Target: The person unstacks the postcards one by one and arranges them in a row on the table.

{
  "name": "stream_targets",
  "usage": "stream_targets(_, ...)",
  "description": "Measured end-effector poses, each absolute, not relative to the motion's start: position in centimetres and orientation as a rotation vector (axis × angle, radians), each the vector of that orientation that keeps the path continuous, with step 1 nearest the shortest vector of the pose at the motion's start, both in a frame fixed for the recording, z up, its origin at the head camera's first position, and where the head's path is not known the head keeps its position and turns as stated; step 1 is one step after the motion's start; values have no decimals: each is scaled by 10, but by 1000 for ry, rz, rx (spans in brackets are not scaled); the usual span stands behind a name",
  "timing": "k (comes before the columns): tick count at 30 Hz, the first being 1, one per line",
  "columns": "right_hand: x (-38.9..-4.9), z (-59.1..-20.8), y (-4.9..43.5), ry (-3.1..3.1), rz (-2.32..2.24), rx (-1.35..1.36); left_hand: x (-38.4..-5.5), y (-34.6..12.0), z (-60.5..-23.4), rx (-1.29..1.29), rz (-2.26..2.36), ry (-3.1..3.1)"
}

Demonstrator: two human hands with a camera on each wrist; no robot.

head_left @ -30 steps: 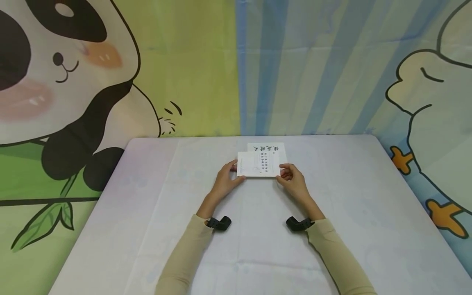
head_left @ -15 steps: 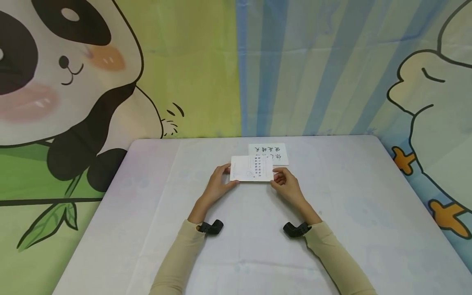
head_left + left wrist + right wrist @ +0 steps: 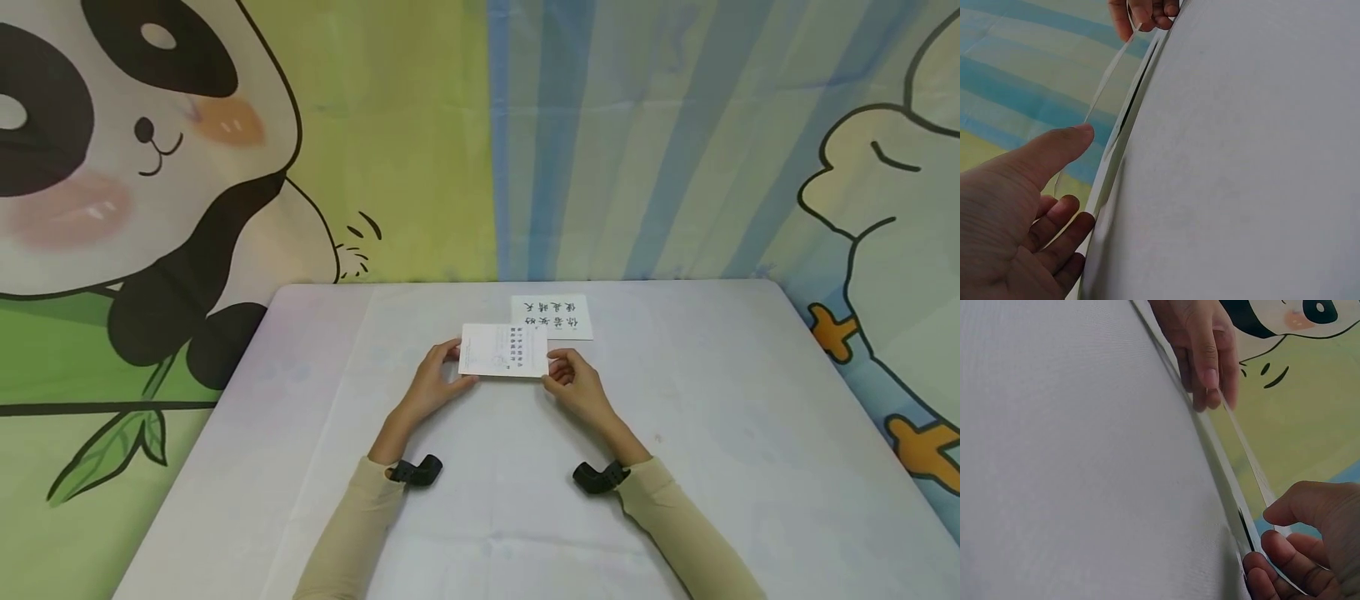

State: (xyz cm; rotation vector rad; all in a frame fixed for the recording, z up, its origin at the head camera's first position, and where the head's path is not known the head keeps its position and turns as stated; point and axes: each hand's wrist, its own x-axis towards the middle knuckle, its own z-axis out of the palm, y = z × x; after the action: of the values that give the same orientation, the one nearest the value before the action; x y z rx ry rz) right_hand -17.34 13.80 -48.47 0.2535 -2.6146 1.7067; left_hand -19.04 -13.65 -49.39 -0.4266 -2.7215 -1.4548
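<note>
held card (image 3: 495, 350): nearer the person than the resting card (image 3: 555, 312) and a little to its left, hiding that card's near left corner in the head view; wrist views suggest it is raised off the surface (image 3: 705, 383). both hands are on it, partly closed: the left hand (image 3: 431, 382) pinches the left end between thumb and fingers; the right hand (image 3: 582, 390) pinches the right end likewise, lower fingers curled. handling, judged by eye: light and thin, nearly a line when edge-on; stiff enough to span two grips without obvious sag, yet likely to bow if squeezed inward. probably smooth-faced, so some slip possible; corners would crease first. best hold: both short ends, light thumb pressure. resting card lies flat, so its edges would be harder to lift.
</note>
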Motion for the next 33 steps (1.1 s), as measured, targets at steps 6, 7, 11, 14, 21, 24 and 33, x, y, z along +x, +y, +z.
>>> stream_targets(6,-159,-466,124,-2613,1751,295,-185,-150,-496,-401,-1479,-2724)
stream_targets(7,-157,-462,122,-2605,1758,311,-184,-152,-496,-404,-1479,-2718)
stream_targets(11,-158,-462,114,-2593,1758,356,-184,-161,-492,-407,-1467,-2711)
stream_targets(14,-164,-475,110,-2594,1757,378,-182,-167,-490,-372,-1460,-2732)
stream_targets(21,-169,-495,99,-2596,1796,427,-175,-185,-490,-322,-1439,-2777)
stream_targets(24,-169,-494,95,-2609,1798,430,-173,-193,-488,-326,-1457,-2764)
stream_targets(33,-169,-490,82,-2640,1792,455,-175,-211,-487,-326,-1418,-2764)
